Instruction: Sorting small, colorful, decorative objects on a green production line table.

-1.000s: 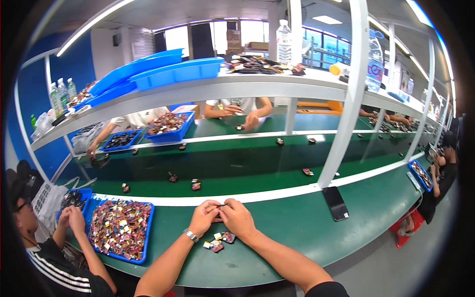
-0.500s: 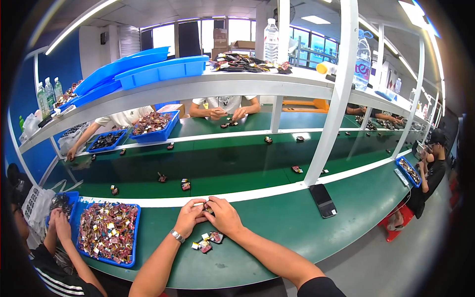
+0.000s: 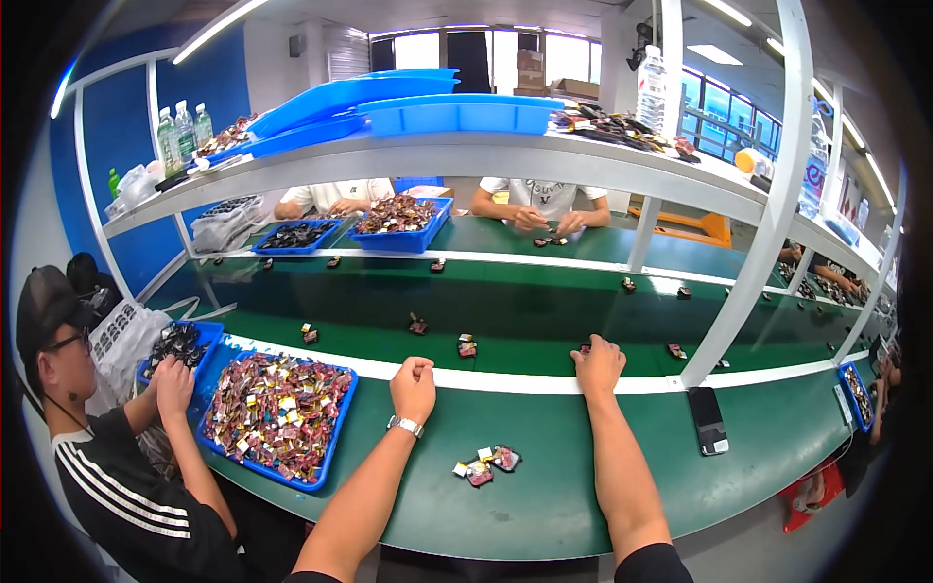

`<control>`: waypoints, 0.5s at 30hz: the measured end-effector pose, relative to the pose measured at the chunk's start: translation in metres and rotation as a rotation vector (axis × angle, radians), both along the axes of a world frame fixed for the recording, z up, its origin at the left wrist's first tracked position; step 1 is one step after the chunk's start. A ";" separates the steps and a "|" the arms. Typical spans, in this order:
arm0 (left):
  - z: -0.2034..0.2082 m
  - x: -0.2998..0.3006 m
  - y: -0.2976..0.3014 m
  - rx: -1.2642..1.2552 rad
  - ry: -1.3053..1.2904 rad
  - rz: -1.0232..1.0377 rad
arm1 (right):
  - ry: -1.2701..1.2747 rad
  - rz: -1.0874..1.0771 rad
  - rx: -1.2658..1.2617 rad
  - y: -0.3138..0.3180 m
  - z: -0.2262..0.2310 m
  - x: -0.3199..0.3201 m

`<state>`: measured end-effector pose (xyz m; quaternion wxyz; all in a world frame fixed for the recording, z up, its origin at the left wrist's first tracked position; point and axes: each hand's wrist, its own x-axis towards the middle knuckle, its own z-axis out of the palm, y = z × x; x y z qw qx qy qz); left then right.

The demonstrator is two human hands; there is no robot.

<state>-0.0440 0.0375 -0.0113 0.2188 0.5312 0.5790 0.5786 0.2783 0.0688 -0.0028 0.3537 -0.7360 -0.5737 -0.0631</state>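
Right grip touches a small part — left grip curled.

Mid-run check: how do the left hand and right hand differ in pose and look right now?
The left hand is curled closed, with no part visible in it; the right hand has its fingers at a small dark part. The right hand reaches farther forward, over the green belt, than the left hand. The left hand has a silver watch at its wrist; the right hand has none. Both are ungloved.
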 end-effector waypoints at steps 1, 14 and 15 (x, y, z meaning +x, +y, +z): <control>0.001 0.000 -0.001 -0.010 0.029 0.036 | -0.110 -0.001 0.171 -0.004 0.001 -0.009; -0.003 0.007 0.000 -0.017 0.163 -0.085 | 0.052 0.305 -0.063 0.034 -0.009 -0.165; -0.005 0.005 0.000 -0.012 0.163 -0.088 | 0.052 0.302 -0.058 0.030 -0.011 -0.160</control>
